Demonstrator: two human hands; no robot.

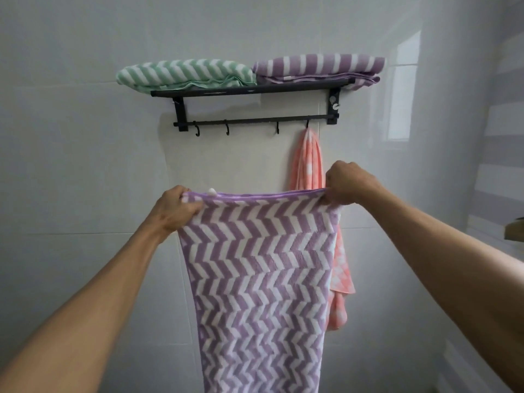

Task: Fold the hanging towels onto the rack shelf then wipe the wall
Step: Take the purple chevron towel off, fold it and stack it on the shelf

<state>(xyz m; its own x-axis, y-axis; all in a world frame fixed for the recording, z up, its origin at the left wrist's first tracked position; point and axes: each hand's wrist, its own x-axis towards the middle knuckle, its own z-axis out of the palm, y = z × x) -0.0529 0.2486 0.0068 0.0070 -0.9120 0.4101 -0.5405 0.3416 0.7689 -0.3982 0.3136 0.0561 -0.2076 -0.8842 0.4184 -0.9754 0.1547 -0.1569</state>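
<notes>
A purple and white zigzag towel (261, 279) hangs spread out in front of me, below the black rack (255, 90). My left hand (175, 208) pinches its top left corner and my right hand (344, 184) pinches its top right corner, holding the top edge taut and level. A small white loop sticks up from the edge near my left hand. On the rack shelf lie a folded green striped towel (184, 73) at the left and a folded purple striped towel (317, 66) at the right. A pink patterned towel (310, 165) hangs from the rightmost hook, partly behind the held towel.
The wall (85, 165) is pale grey tile all around the rack. Three bare black hooks (226, 130) hang on the lower bar. A ledge with a brownish object (514, 229) shows at the right edge.
</notes>
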